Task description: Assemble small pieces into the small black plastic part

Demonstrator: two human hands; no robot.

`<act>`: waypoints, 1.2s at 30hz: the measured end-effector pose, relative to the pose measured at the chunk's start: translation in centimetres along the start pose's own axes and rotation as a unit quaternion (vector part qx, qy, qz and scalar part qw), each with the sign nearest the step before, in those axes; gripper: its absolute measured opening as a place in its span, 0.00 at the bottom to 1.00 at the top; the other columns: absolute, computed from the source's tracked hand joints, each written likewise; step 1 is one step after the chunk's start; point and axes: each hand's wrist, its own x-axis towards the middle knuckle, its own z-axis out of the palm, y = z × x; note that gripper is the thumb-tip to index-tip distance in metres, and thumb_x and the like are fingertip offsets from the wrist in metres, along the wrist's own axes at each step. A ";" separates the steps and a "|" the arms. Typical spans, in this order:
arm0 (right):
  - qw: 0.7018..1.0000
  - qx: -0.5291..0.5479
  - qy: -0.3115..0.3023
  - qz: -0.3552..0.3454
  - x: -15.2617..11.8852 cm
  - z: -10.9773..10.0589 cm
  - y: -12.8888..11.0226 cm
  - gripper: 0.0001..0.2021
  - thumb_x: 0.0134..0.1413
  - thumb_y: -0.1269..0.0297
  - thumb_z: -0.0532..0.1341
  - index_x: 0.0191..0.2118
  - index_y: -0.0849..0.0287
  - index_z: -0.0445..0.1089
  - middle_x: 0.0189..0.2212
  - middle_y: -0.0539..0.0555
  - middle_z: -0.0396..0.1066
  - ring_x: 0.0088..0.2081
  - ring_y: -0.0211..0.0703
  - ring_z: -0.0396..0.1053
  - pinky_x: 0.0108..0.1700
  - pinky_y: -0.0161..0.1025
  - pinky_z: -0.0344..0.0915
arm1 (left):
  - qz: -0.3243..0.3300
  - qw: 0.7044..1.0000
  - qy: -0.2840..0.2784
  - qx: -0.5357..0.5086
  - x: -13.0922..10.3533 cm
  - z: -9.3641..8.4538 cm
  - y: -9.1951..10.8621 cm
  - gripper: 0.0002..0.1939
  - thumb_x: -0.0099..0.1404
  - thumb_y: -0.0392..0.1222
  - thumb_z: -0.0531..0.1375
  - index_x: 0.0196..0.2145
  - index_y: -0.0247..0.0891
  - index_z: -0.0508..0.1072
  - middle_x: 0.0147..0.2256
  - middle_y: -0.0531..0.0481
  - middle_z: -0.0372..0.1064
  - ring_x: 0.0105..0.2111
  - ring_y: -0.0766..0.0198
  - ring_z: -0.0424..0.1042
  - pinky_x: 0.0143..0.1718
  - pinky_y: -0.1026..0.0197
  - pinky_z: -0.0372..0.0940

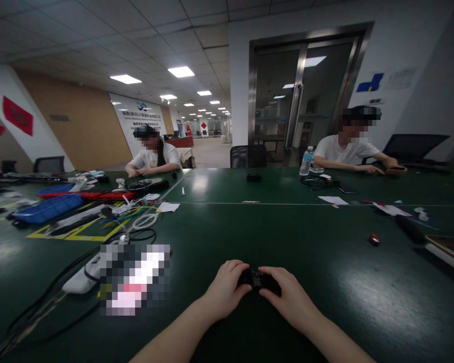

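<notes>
Both of my hands hold a small black box-like object (256, 280) just above or on the green table, close in front of me. My left hand (226, 288) is closed round its left end, thumb at the near side and fingers at the far side. Its right end sits between the thumb and fingers of my right hand (289, 295). Faint light marks show on the middle of the object; its kind is too dark to make out, and my fingers cover both ends.
The green table (212, 232) carries a white power strip (81, 275), cables and a blue tray (49, 207) at left. A small red item (374, 239) lies at right, a water bottle (306, 161) farther back. Two people (357, 143) sit across the table.
</notes>
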 end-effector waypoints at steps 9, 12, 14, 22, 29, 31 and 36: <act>1.000 -0.002 -0.006 -0.002 0.0 0.0 0.3 0.20 0.50 0.61 0.60 0.51 0.50 0.65 0.49 0.51 0.67 0.52 0.48 0.62 0.53 0.46 0.58 | 0.006 1.000 0.002 0.009 -0.2 0.0 0.0 0.25 0.59 0.41 0.60 0.54 0.41 0.61 0.52 0.46 0.59 0.52 0.55 0.58 0.54 0.53 0.54; 1.000 -0.004 -0.007 -0.002 -0.1 -0.1 0.1 0.20 0.50 0.61 0.60 0.51 0.51 0.65 0.49 0.51 0.67 0.52 0.47 0.62 0.53 0.45 0.58 | 0.009 1.000 0.000 0.010 -0.2 0.0 -0.1 0.23 0.60 0.41 0.58 0.54 0.41 0.62 0.52 0.45 0.59 0.52 0.54 0.58 0.54 0.51 0.55; 1.000 -0.005 -0.008 -0.002 0.0 -0.1 0.0 0.19 0.50 0.61 0.60 0.51 0.51 0.65 0.48 0.51 0.68 0.51 0.47 0.63 0.53 0.45 0.58 | 0.010 1.000 0.002 0.009 -0.2 0.1 -0.1 0.23 0.60 0.42 0.58 0.54 0.41 0.62 0.52 0.45 0.59 0.52 0.54 0.58 0.54 0.51 0.55; 1.000 0.000 -0.004 -0.006 -0.1 -0.2 -0.2 0.18 0.52 0.60 0.59 0.50 0.50 0.66 0.48 0.51 0.68 0.51 0.47 0.63 0.53 0.46 0.58 | 0.003 1.000 -0.003 0.009 -0.1 0.1 -0.1 0.22 0.61 0.41 0.58 0.53 0.41 0.63 0.51 0.46 0.60 0.52 0.55 0.58 0.54 0.52 0.55; 1.000 -0.006 0.005 -0.025 -0.2 -0.5 -0.8 0.18 0.50 0.62 0.60 0.49 0.52 0.67 0.47 0.52 0.69 0.50 0.48 0.64 0.53 0.46 0.58 | 0.004 1.000 -0.006 0.016 0.0 -0.1 0.3 0.20 0.61 0.38 0.58 0.52 0.39 0.64 0.51 0.45 0.61 0.51 0.55 0.58 0.54 0.53 0.54; 0.999 -0.006 0.007 -0.035 -0.2 -0.5 -0.8 0.17 0.50 0.62 0.60 0.48 0.51 0.67 0.48 0.52 0.68 0.51 0.48 0.63 0.54 0.46 0.57 | 0.010 1.000 -0.004 0.019 0.0 0.0 0.2 0.21 0.61 0.37 0.58 0.52 0.39 0.63 0.51 0.45 0.60 0.52 0.56 0.58 0.54 0.53 0.54; 0.999 -0.010 -0.001 -0.034 -0.2 -0.3 -0.6 0.16 0.51 0.60 0.60 0.47 0.48 0.68 0.50 0.50 0.66 0.53 0.47 0.61 0.55 0.48 0.55 | 0.017 1.000 0.003 0.020 -0.1 0.1 0.0 0.21 0.61 0.38 0.58 0.52 0.40 0.63 0.51 0.45 0.61 0.51 0.55 0.59 0.53 0.52 0.55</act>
